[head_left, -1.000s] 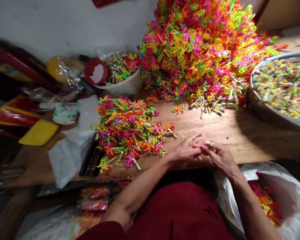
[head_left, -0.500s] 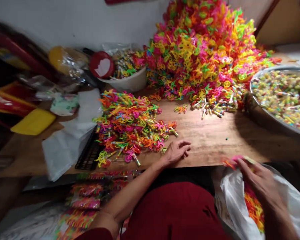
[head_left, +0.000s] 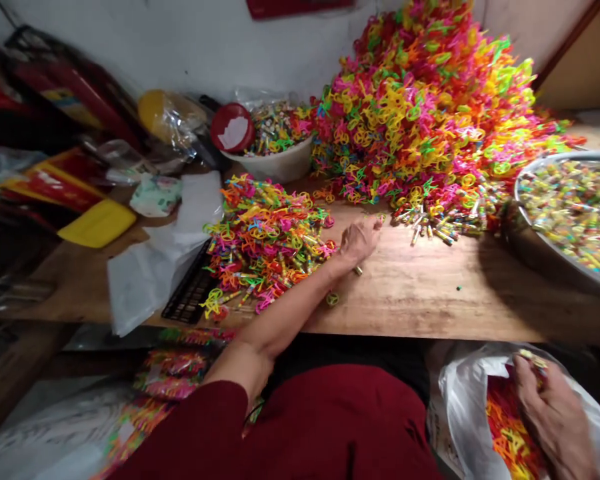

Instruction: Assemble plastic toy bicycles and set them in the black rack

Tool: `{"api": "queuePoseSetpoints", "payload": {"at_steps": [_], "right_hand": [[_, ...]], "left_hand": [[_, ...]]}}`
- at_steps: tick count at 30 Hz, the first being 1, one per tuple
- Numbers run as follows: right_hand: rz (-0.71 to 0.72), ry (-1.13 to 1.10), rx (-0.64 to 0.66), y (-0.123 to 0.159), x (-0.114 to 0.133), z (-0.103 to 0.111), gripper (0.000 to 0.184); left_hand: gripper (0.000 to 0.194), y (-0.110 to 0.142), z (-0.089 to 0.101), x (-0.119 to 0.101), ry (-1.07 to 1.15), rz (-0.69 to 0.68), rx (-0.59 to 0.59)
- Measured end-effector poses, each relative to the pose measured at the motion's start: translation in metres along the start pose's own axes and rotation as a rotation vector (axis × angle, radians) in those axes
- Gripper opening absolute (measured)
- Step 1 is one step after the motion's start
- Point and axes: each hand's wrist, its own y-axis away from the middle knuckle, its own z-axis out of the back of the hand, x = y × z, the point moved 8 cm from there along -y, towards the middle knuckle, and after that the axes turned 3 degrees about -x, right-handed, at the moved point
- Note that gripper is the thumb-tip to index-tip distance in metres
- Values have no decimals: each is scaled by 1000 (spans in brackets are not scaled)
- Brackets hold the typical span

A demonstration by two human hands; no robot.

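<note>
My left hand reaches over the wooden table with its fingers curled down on a small yellow-green plastic toy. Under and beside that forearm spreads a heap of bright plastic toys with small printed tubes. At the lower right, my right hand is over the mouth of a white plastic bag. A small pale printed tube shows at its thumb and fingers, which are closed. Orange, red and yellow plastic toys fill the bag.
A tall pile of plastic toys rises against the wall. To the right stands a metal basin of small tubes. A white bowl, clear bags and a black basket are on the left.
My left hand has moved forward from the table's front edge to the small toy. My right hand has lowered towards the bag; the pink and orange pieces at its fingertips no longer show.
</note>
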Motion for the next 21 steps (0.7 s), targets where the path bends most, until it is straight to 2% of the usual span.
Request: {"api": "queuePoseSetpoints", "payload": {"at_steps": [3,5,8,10,13,15,18,21], "right_hand": [[-131,-106,100,15,-15,-20,32],[-138,-210,111,28,-18,-21,41],[-111,-366,49,44,-14,-13,51],[-107,-419,12,48,-1,-10,53],[-26,-471,-23,41,45,-13,51],[81,-558,-19,34,89,-18,45],[182,-683,-29,27,143,-23,39],[273,-765,18,29,174,-26,32]], "left_hand": [[32,-44,1,-9,-121,-23,-62],[26,-61,-5,-9,-153,-8,-65],[13,-70,-7,-9,-145,26,-43],[14,-62,-2,-13,-104,32,-18],[24,-27,4,-19,-6,17,83],[28,13,-3,-19,190,43,241],[24,81,-22,-13,659,190,497],[23,133,-37,-4,895,326,608]]}}
